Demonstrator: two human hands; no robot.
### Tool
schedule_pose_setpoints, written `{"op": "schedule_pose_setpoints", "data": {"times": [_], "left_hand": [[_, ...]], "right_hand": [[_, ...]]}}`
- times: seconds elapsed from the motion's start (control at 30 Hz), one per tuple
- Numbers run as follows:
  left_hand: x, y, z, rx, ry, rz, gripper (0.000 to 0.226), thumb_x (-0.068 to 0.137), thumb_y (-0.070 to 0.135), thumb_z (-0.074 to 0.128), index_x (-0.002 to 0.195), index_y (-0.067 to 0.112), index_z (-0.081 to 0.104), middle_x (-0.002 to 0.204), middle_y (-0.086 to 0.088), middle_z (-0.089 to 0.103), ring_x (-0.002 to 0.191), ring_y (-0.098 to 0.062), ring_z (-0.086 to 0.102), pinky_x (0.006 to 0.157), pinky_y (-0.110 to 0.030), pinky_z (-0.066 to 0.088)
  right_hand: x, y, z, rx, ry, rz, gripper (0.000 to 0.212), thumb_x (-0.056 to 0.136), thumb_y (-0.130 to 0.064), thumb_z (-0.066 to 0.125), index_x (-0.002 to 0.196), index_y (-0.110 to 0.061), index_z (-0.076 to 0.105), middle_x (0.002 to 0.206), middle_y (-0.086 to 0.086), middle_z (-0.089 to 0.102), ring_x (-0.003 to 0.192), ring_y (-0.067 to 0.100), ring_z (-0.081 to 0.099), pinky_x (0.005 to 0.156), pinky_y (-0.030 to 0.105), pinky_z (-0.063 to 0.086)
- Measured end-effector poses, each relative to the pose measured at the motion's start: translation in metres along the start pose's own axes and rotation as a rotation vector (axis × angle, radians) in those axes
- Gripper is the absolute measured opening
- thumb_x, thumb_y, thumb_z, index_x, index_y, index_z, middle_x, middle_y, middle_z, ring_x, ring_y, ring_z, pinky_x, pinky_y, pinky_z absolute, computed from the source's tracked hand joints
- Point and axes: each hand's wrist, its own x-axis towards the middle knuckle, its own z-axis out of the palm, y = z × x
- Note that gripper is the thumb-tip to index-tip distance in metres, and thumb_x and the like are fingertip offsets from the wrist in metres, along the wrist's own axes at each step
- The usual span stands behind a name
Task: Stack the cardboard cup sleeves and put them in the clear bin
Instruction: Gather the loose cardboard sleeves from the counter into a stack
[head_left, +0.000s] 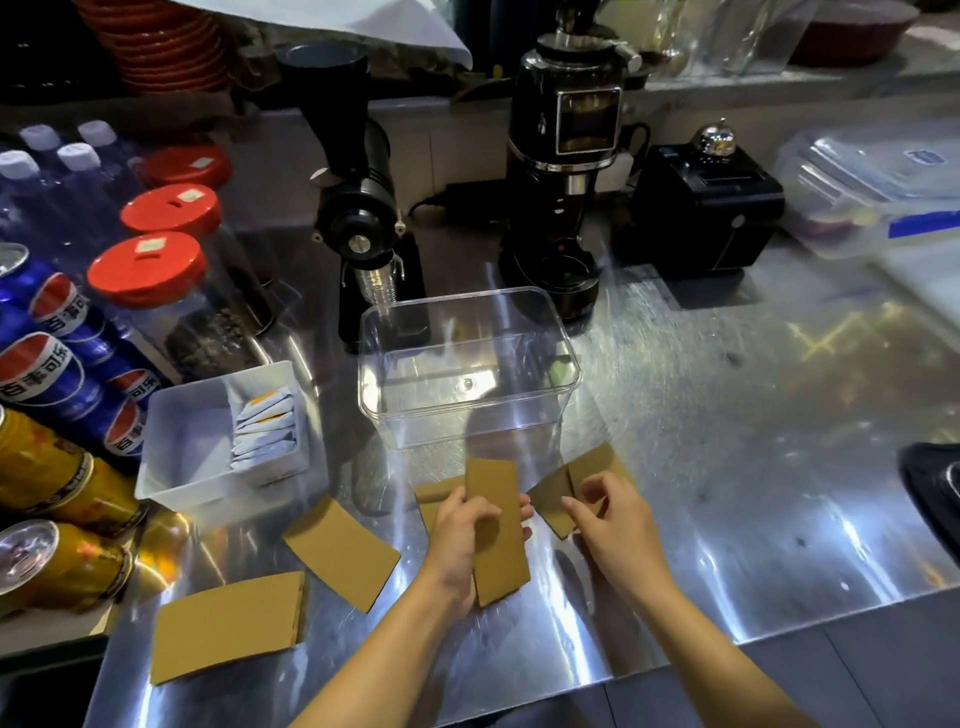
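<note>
The fingers (470, 512) of the left hand (460, 540) are clenched around a flat, tan, corrugated cardboard cup sleeve (496, 535), held upright on its long axis above the near middle of the shiny, scuffed steel desk (727, 467). The fingers of the right hand (613, 525) curl down onto a second flattened tan sleeve (558, 496) lying just beside the first; they seem to pinch its edge, though whether it is already lifted cannot be told. By my reading the gathering step is in hand, with the stack barely begun: the next move calls for sliding this sleeve flush against the held one, curved edges matched. Another sleeve edge (434, 493) peeks out behind the left hand. Two more tan sleeves wait toward the near left corner, one angled (340, 553), one broad and flat (228, 623). The clear rectangular plastic bin (467, 364), hard-walled, round-cornered and empty, stands just beyond the hands at mid-desk. Left of it sits a white plastic tray (176, 467) holding paper sachets.
</note>
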Motion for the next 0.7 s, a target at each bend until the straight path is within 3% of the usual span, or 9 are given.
{"op": "schedule_pose_setpoints", "data": {"times": [0.1,0.2,0.3,0.4,0.47,0.57,0.63,0.7], "left_hand": [[0.004,-0.001,0.001,-0.081,-0.015,-0.102,0.038,0.066,0.010,0.064,0.098,-0.010,0.061,0.075,-0.017,0.064,0.073,-0.030,0.057,0.054,-0.034,0.056],[0.009,-0.005,0.003,-0.111,-0.035,-0.131,0.034,0.058,0.020,0.072,0.086,0.001,0.067,0.071,-0.011,0.062,0.070,-0.024,0.056,0.058,-0.036,0.055],[0.013,-0.008,0.006,-0.142,-0.083,-0.144,0.042,0.060,0.020,0.072,0.098,0.000,0.066,0.077,-0.011,0.058,0.070,-0.022,0.055,0.065,-0.036,0.053],[0.015,-0.011,0.009,-0.156,-0.109,-0.165,0.029,0.059,0.020,0.074,0.083,0.004,0.070,0.074,-0.010,0.060,0.070,-0.020,0.055,0.067,-0.036,0.052],[0.017,-0.011,0.011,-0.169,-0.095,-0.176,0.023,0.059,0.019,0.074,0.078,0.006,0.072,0.073,-0.009,0.062,0.069,-0.020,0.057,0.065,-0.035,0.053],[0.017,-0.011,0.014,-0.205,-0.076,-0.197,0.028,0.062,0.019,0.071,0.086,0.004,0.070,0.073,-0.010,0.063,0.069,-0.021,0.059,0.061,-0.033,0.056],[0.016,-0.011,0.016,-0.245,-0.123,-0.219,0.030,0.064,0.019,0.071,0.089,0.003,0.069,0.074,-0.011,0.067,0.068,-0.023,0.063,0.062,-0.033,0.057],[0.014,-0.011,0.018,-0.266,-0.205,-0.260,0.029,0.073,0.021,0.067,0.095,0.002,0.072,0.084,-0.017,0.074,0.076,-0.030,0.070,0.068,-0.040,0.060]], "right_hand": [[0.000,0.011,-0.003,-0.241,0.095,0.079,0.048,0.075,-0.038,0.070,0.111,-0.012,0.053,0.110,0.007,0.056,0.106,0.026,0.050,0.088,0.038,0.040],[0.001,0.021,-0.007,-0.396,0.082,0.207,0.074,0.067,-0.051,0.072,0.124,-0.014,0.043,0.125,0.008,0.053,0.118,0.028,0.044,0.097,0.040,0.034],[0.002,0.025,-0.009,-0.421,0.057,0.281,0.078,0.063,-0.054,0.073,0.123,-0.016,0.042,0.123,0.009,0.055,0.117,0.029,0.045,0.096,0.040,0.034],[0.004,0.027,-0.011,-0.413,0.019,0.292,0.066,0.068,-0.046,0.073,0.119,-0.014,0.045,0.119,0.009,0.057,0.113,0.030,0.048,0.092,0.040,0.036],[0.003,0.027,-0.012,-0.231,0.009,0.259,0.044,0.078,-0.033,0.067,0.112,-0.013,0.049,0.113,0.009,0.059,0.104,0.029,0.053,0.081,0.036,0.044],[-0.003,0.021,-0.017,0.213,-0.026,0.196,0.017,0.084,-0.017,0.061,0.099,-0.022,0.052,0.096,0.003,0.064,0.085,0.019,0.060,0.060,0.017,0.043],[-0.007,0.013,-0.018,0.400,-0.056,0.174,0.021,0.083,-0.014,0.063,0.094,-0.028,0.051,0.085,0.000,0.063,0.078,0.012,0.062,0.059,0.014,0.045],[-0.010,0.004,-0.015,0.556,-0.071,0.176,0.027,0.080,-0.009,0.066,0.092,-0.027,0.051,0.074,0.001,0.061,0.069,0.011,0.062,0.060,0.020,0.047]]}}
